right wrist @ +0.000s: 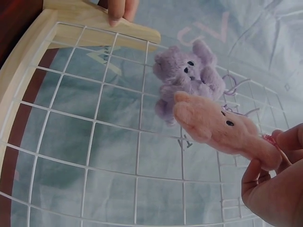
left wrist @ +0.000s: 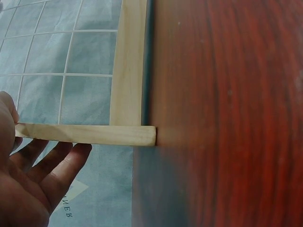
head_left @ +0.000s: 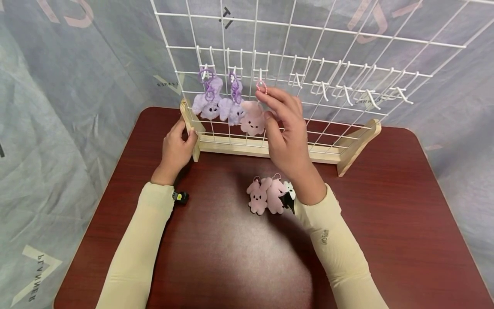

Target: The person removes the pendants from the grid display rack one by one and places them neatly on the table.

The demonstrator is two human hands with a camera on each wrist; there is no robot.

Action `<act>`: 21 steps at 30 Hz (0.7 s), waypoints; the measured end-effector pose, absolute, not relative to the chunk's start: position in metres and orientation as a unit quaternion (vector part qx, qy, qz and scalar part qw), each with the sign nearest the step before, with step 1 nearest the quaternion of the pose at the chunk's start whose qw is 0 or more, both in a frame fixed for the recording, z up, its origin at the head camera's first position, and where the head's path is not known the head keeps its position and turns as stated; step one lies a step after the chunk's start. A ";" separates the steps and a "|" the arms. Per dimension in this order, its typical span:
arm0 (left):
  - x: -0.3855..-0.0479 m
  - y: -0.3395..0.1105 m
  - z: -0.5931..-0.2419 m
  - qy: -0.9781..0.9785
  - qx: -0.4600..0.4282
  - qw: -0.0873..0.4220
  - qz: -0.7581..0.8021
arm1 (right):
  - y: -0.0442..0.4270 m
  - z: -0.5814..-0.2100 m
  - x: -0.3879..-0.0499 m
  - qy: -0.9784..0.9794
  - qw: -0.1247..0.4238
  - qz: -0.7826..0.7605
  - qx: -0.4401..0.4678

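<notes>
My left hand grips the left wooden foot of a white wire grid rack; in the left wrist view its thumb and fingers lie on either side of that board. At the third hook from the left, my right hand pinches the pink bead-chain loop of a pink plush keychain. I cannot tell if the loop is over the hook's tip. In the right wrist view the pink plush hangs beside a purple plush.
Two purple plush keychains hang on the left hooks. Several bare hooks continue rightward. Pink bunny plushes and a black-and-white item, partly behind my right wrist, lie on the dark red table.
</notes>
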State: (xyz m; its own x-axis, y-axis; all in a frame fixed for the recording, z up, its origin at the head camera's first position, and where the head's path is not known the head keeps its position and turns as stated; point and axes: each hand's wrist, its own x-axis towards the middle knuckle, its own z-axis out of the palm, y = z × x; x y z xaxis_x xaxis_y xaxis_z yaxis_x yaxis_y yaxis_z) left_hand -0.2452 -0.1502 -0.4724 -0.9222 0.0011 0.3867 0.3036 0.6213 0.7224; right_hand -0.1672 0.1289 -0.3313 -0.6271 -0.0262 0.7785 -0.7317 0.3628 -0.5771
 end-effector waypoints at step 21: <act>-0.246 -0.150 -0.473 -0.883 -0.092 0.186 -0.422 | 0.134 -0.351 -0.147 -0.727 0.296 0.560 0.264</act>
